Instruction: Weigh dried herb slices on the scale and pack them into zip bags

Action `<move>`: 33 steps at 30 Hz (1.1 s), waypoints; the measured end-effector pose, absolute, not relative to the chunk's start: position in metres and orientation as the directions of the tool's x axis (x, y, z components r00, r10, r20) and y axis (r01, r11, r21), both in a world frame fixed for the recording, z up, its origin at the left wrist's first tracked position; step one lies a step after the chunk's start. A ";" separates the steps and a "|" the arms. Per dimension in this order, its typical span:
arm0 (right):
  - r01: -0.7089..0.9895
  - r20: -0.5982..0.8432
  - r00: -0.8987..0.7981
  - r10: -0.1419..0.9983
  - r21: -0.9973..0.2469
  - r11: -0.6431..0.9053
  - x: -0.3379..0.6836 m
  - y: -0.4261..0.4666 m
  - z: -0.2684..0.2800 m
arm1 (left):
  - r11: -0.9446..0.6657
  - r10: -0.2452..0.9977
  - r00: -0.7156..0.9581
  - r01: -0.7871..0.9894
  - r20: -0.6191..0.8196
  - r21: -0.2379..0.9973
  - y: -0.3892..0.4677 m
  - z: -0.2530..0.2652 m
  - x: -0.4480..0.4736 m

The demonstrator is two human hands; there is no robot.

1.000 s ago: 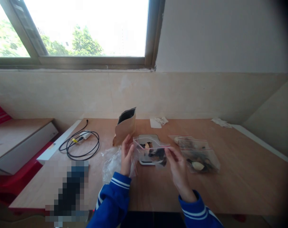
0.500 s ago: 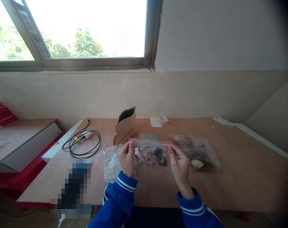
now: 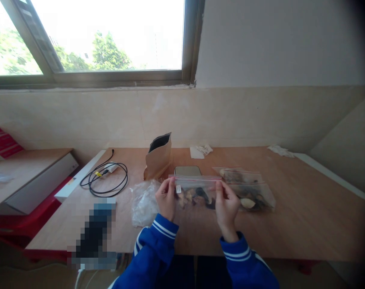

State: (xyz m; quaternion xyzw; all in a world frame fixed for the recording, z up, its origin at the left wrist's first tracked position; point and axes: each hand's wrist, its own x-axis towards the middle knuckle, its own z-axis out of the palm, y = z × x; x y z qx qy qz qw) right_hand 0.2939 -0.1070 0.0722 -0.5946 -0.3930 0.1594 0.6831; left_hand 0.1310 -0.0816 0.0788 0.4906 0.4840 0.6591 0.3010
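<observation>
Between my two hands a clear zip bag point(image 3: 191, 196) with a red seal strip is stretched upright; brown and dark dried slices and a small white label show inside. My left hand point(image 3: 167, 197) pinches its top left edge. With thumb and fingers closed, my right hand point(image 3: 226, 204) grips the top right end. Just right of that hand lie filled zip bags point(image 3: 262, 196) of similar dried pieces, partly overlapping. Behind the held bag is a flat pale device point(image 3: 187, 171), its front hidden. Crumpled clear plastic point(image 3: 144, 202) lies beside my left hand.
An open brown paper pouch point(image 3: 159, 158) stands at the back of the table point(image 3: 305, 216). A coiled black cable point(image 3: 104, 178) lies left, behind a blurred-out dark object point(image 3: 95, 230). White tissue point(image 3: 201, 151) rests near the wall. A red stool point(image 3: 29, 228) is at lower left.
My left hand has moved slightly right along the zip bag's top edge, and my fingers on both sides press closer to the seal. The view has shifted a little.
</observation>
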 end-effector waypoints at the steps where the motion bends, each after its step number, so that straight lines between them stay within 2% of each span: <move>1: 0.209 0.314 0.632 0.709 -0.949 0.234 0.296 -0.106 0.069 | -0.355 0.882 -0.309 0.060 0.355 0.933 -0.079 0.076 0.131; 5: 0.106 0.253 0.550 0.796 -0.967 0.233 0.302 -0.107 0.064 | -0.329 0.935 -0.158 -0.048 0.318 0.943 -0.072 0.061 0.127; 10: 0.116 0.257 0.590 0.766 -0.965 0.234 0.298 -0.113 0.050 | -0.233 0.971 -0.093 -0.138 0.222 0.962 -0.077 0.039 0.126; 16: 0.077 0.175 0.635 0.752 -0.983 0.165 0.290 -0.118 0.021 | -0.301 0.948 -0.105 0.011 0.301 0.953 -0.077 0.020 0.124; 22: 0.127 0.197 0.602 0.774 -0.980 0.151 0.298 -0.116 0.017 | -0.279 0.954 -0.091 0.079 0.286 0.957 -0.080 0.018 0.122; 26: 0.108 0.166 0.578 0.799 -0.986 0.127 0.309 -0.114 0.013 | -0.316 0.945 -0.042 0.147 0.325 0.937 -0.083 0.025 0.121; 29: 0.075 0.133 0.601 0.788 -0.991 0.111 0.315 -0.115 0.009 | -0.322 0.946 -0.006 0.122 0.325 0.939 -0.085 0.027 0.123; 33: 0.074 0.152 0.603 0.783 -0.988 0.135 0.320 -0.115 0.007 | -0.290 0.953 -0.069 0.065 0.295 0.955 -0.085 0.026 0.125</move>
